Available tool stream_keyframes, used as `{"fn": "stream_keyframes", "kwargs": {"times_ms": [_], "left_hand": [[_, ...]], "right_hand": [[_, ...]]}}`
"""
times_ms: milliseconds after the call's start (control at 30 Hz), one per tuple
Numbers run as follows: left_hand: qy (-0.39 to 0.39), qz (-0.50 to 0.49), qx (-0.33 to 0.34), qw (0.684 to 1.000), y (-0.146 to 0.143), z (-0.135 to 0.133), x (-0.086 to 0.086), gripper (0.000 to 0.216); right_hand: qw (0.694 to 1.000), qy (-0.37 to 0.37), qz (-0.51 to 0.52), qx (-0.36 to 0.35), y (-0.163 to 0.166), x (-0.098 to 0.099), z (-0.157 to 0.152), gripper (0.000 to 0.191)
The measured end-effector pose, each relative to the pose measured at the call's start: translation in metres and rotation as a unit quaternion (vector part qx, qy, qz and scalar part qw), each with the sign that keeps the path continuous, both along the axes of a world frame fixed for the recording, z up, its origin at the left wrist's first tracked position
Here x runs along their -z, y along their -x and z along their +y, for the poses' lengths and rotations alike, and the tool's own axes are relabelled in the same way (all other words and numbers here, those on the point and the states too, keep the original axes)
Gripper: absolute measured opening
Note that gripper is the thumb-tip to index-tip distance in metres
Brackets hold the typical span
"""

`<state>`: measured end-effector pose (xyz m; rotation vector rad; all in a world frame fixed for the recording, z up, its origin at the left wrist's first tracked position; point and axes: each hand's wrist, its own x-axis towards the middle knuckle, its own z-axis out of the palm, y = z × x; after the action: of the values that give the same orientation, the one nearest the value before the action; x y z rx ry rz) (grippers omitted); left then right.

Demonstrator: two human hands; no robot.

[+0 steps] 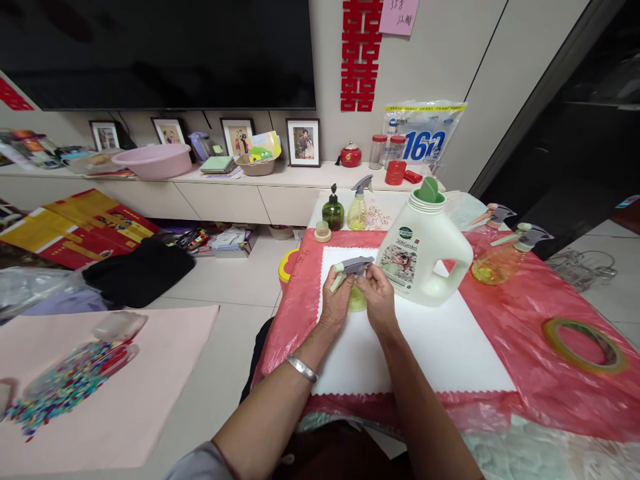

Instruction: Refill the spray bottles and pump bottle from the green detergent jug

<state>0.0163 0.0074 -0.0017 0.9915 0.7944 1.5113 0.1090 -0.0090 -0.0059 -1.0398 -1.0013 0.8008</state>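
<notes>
Both hands are closed around the top of a yellowish spray bottle (357, 300) with a grey and pale green trigger head. My left hand (336, 297) grips its left side beneath the nozzle. Fingers of my right hand (379, 295) pinch the neck from the right; the grip partly hides the collar. The bottle stands or hovers over a white scalloped mat (425, 353); which one, I cannot tell. Just to the right stands a large white detergent jug (425, 247) with a handle and its mouth uncapped, showing a green spout (429, 189).
Behind are a green pump bottle (333, 212), another spray bottle (357, 210) and a pale cap (323, 231). Two spray bottles, one with an orange-tinted body (500, 263), stand right. A tape roll (585, 345) lies on the red plastic cover (555, 387). Colourful bits (70, 387) cover a pink board.
</notes>
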Motion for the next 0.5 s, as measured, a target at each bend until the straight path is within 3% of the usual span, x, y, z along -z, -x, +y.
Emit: {"fn": "stream_keyframes", "kwargs": {"times_ms": [167, 367, 500], "left_hand": [[0.013, -0.010, -0.009, 1.000, -0.0011, 0.0004, 0.0001, 0.031], [0.031, -0.010, -0.024, 0.999, -0.0014, 0.0000, 0.0038, 0.027], [0.025, -0.024, -0.016, 0.999, -0.0027, -0.0004, 0.0038, 0.030]], "right_hand": [[1.000, -0.003, -0.011, -0.005, -0.0025, 0.0007, -0.0008, 0.025], [1.000, 0.010, 0.003, 0.021, 0.0043, 0.0037, 0.0007, 0.040], [1.000, 0.009, -0.014, 0.009, 0.0011, 0.0002, 0.0001, 0.038]]}}
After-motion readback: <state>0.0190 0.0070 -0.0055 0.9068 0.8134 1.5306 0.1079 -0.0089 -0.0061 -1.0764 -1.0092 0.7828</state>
